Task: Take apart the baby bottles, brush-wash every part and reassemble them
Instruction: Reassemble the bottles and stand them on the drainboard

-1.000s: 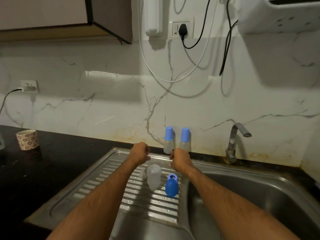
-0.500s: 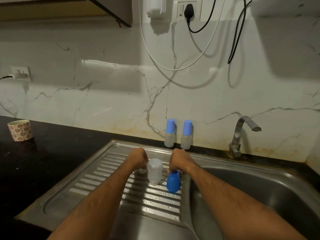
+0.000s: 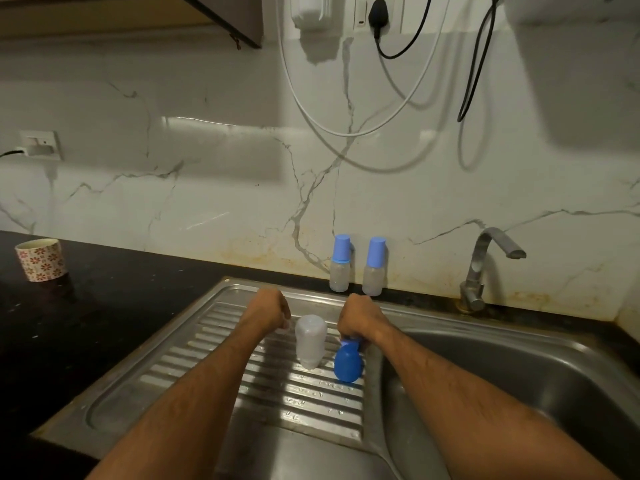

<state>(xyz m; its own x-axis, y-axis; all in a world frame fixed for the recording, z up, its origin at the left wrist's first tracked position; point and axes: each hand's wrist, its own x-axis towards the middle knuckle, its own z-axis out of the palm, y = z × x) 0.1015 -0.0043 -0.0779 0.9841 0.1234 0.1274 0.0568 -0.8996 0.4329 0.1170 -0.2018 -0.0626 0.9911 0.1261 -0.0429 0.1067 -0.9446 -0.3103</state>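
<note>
Left hand: my left hand (image 3: 268,311) sits curled above the ribbed drainboard (image 3: 277,393), at nine o'clock of the clear bottle body (image 3: 310,341); I cannot tell whether it holds anything.
Right hand: my right hand (image 3: 360,320) has its fingers wrapped round the top of the blue cap (image 3: 348,363).
Bottle body: it lies on the drainboard between my hands.
Blue cap: it is at three o'clock of the body, just beside it.
Assembled bottles: I see two capped bottles (image 3: 340,263) upright against the wall at twelve o'clock.
Tap: the tap (image 3: 485,268) stands at two o'clock, over the basin (image 3: 519,375).
Cup: a flowered cup (image 3: 41,259) sits far off at ten o'clock.
</note>
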